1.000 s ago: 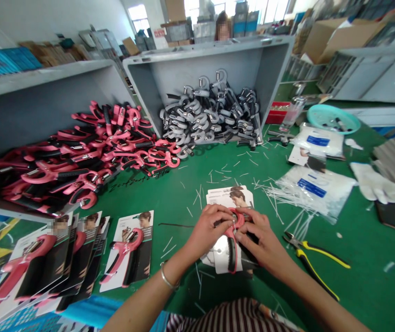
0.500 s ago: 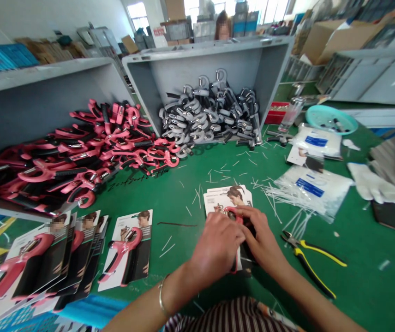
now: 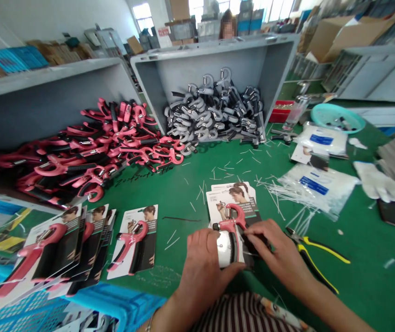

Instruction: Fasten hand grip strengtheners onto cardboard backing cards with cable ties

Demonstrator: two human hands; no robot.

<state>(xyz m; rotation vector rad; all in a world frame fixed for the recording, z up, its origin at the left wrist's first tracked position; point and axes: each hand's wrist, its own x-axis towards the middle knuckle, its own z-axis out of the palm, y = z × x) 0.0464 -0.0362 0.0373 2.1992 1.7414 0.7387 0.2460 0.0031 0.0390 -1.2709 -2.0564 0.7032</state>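
A pink hand gripper (image 3: 231, 227) lies on a printed backing card (image 3: 232, 200) on the green table, right in front of me. My left hand (image 3: 202, 267) curls round the lower left part of the card and the gripper's handle. My right hand (image 3: 276, 256) pinches the gripper's right side with closed fingers; what lies between the fingertips is too small to make out. A second card lies under the first.
Carded pink grippers (image 3: 135, 247) lie fanned out at the left. Loose pink grippers (image 3: 90, 147) are heaped behind them, grey ones (image 3: 214, 115) in a tilted grey bin. Yellow-handled cutters (image 3: 317, 258), white cable ties (image 3: 289, 196) and plastic bags lie at the right. A person sits beyond the bin.
Both hands slid down toward me along the card. The top of the pink gripper and the card's printed picture, covered before, now show.
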